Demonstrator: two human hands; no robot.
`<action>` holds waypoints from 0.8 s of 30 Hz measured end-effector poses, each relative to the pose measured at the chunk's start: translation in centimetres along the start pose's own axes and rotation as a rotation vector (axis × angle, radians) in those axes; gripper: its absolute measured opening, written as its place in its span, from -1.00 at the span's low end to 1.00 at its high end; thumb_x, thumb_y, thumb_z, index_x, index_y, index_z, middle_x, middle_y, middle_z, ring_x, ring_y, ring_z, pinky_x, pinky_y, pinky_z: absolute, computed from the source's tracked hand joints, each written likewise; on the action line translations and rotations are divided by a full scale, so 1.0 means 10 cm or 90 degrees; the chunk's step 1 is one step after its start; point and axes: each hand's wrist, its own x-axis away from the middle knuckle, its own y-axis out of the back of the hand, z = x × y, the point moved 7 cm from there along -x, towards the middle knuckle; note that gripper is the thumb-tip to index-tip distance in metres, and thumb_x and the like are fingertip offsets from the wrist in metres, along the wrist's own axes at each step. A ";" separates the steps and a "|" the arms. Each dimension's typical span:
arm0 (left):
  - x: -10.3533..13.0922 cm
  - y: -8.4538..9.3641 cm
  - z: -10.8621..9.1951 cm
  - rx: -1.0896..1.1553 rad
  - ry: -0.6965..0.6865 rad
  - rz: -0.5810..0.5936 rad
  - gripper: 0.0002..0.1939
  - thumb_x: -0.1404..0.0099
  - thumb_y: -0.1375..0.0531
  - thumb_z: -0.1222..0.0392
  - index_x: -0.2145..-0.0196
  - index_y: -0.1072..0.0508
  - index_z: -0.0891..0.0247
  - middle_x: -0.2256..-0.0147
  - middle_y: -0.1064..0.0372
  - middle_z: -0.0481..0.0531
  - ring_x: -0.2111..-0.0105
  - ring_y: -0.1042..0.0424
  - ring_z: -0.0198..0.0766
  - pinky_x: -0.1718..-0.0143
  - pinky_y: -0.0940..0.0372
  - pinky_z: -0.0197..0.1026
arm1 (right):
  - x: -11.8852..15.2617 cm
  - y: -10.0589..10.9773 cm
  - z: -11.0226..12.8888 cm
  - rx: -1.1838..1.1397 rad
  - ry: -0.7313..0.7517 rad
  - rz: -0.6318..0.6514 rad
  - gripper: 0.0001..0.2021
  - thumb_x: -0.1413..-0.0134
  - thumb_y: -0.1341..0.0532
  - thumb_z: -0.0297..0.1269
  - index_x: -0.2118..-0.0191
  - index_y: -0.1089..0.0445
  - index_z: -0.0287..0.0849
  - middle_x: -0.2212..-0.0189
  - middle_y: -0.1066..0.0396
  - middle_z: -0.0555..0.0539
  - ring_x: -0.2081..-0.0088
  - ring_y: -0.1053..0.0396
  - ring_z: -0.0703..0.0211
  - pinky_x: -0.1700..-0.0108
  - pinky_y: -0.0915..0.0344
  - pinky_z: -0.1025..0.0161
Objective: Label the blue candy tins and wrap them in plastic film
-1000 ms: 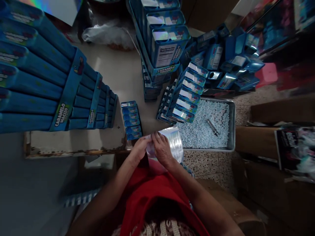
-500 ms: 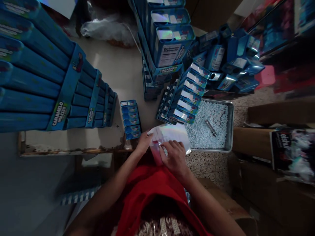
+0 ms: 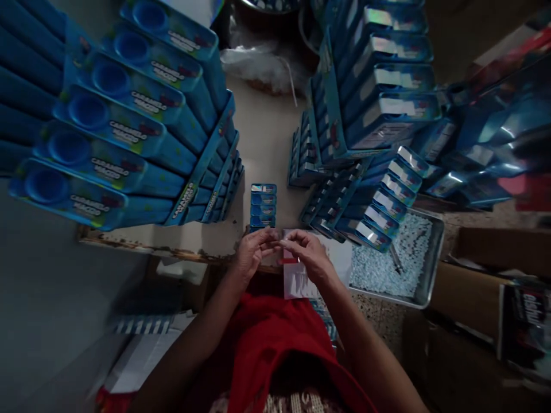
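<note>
Left: I see CARAMELO MACIZO cartons (image 3: 150,100), banded; stacking there looks done. Near right: pellet tray (image 3: 434,269). Near centre: pale sheet (image 3: 296,284) under right hand (image 3: 316,258). Its fingers and left hand's (image 3: 249,255) curl, nearly closed; grip and remaining work, can't tell.

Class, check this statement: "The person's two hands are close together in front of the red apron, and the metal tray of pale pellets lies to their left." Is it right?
Not quite: the head view shows the metal tray of pale pellets to their right. The left hand and right hand are close together in front of the red apron.
</note>
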 end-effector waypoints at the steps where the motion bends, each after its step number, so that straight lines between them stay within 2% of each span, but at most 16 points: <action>1: -0.02 0.03 -0.02 -0.013 -0.013 -0.004 -0.58 0.02 -0.52 -0.01 0.32 -0.57 0.32 0.32 -0.56 0.08 0.31 -0.54 -0.21 0.16 -0.45 -0.15 | -0.03 -0.02 -0.02 0.013 -0.009 0.009 -0.62 0.12 -0.48 0.03 0.38 -0.43 -0.16 0.54 -0.31 0.10 0.52 -0.20 0.33 0.48 -0.20 0.38; 3: -0.02 0.08 -0.06 -0.035 -0.033 -0.019 -0.61 0.05 -0.53 0.04 0.35 -0.57 0.33 0.34 -0.57 0.07 0.33 -0.54 -0.24 0.17 -0.43 -0.18 | -0.08 -0.03 -0.05 0.051 -0.014 0.006 -0.62 0.08 -0.46 0.05 0.38 -0.45 -0.17 0.56 -0.30 0.10 0.54 -0.17 0.34 0.49 -0.16 0.38; 6: -0.03 0.17 -0.19 -0.075 -0.098 -0.060 -0.65 -0.04 -0.49 0.01 0.33 -0.59 0.31 0.31 -0.60 0.09 0.29 -0.55 -0.19 0.12 -0.42 -0.16 | -0.20 -0.04 -0.03 0.112 0.022 -0.049 -0.61 0.01 -0.40 0.09 0.34 -0.49 -0.19 0.53 -0.37 0.07 0.53 -0.22 0.30 0.49 -0.17 0.35; 8: -0.07 0.24 -0.36 -0.143 -0.183 -0.114 -0.69 -0.10 -0.45 0.01 0.30 -0.62 0.28 0.31 -0.60 0.07 0.26 -0.55 -0.17 0.12 -0.39 -0.16 | -0.34 -0.07 0.04 0.174 0.074 -0.103 -0.61 -0.06 -0.33 0.09 0.35 -0.52 -0.20 0.50 -0.41 0.02 0.49 -0.28 0.24 0.45 -0.19 0.32; 11: -0.20 0.31 -0.63 -0.278 -0.324 -0.223 -0.73 -0.18 -0.38 0.01 0.27 -0.65 0.26 0.30 -0.59 0.05 0.23 -0.51 -0.15 0.12 -0.34 -0.20 | -0.64 -0.16 0.21 0.343 0.144 -0.185 -0.63 -0.13 -0.28 0.03 0.42 -0.54 -0.22 0.56 -0.42 0.00 0.46 -0.33 0.18 0.39 -0.15 0.29; 14: -0.44 0.33 -0.78 -0.342 -0.415 -0.271 -0.74 -0.27 -0.28 0.02 0.25 -0.63 0.27 0.24 -0.59 0.07 0.16 -0.49 -0.14 0.08 -0.31 -0.22 | -0.96 -0.26 0.38 0.497 0.151 -0.241 -0.67 -0.19 -0.25 -0.04 0.35 -0.59 -0.22 0.48 -0.51 -0.05 0.41 -0.39 0.16 0.34 -0.13 0.28; 18: -0.68 0.37 -0.83 -0.364 -0.458 -0.305 -0.75 -0.32 -0.20 0.05 0.28 -0.59 0.26 0.30 -0.54 0.03 0.23 -0.46 -0.19 0.16 -0.28 -0.25 | -1.19 -0.34 0.45 0.592 0.111 -0.248 -0.69 -0.22 -0.23 -0.06 0.25 -0.62 -0.18 0.33 -0.60 -0.10 0.30 -0.48 0.11 0.28 -0.17 0.29; 21: -0.75 0.40 -0.81 -0.365 -0.450 -0.315 -0.74 -0.32 -0.16 0.06 0.41 -0.53 0.25 0.42 -0.47 -0.01 0.34 -0.41 -0.22 0.29 -0.24 -0.26 | -1.22 -0.35 0.43 0.623 0.097 -0.250 -0.71 -0.23 -0.21 -0.09 0.25 -0.62 -0.15 0.32 -0.61 -0.10 0.26 -0.51 0.09 0.25 -0.21 0.30; 24: -0.77 0.41 -0.79 -0.355 -0.443 -0.303 -0.73 -0.31 -0.17 0.05 0.43 -0.52 0.24 0.43 -0.46 -0.01 0.36 -0.41 -0.22 0.31 -0.24 -0.24 | -1.21 -0.34 0.40 0.631 0.101 -0.255 -0.72 -0.23 -0.20 -0.10 0.28 -0.61 -0.14 0.35 -0.61 -0.08 0.26 -0.51 0.09 0.27 -0.21 0.30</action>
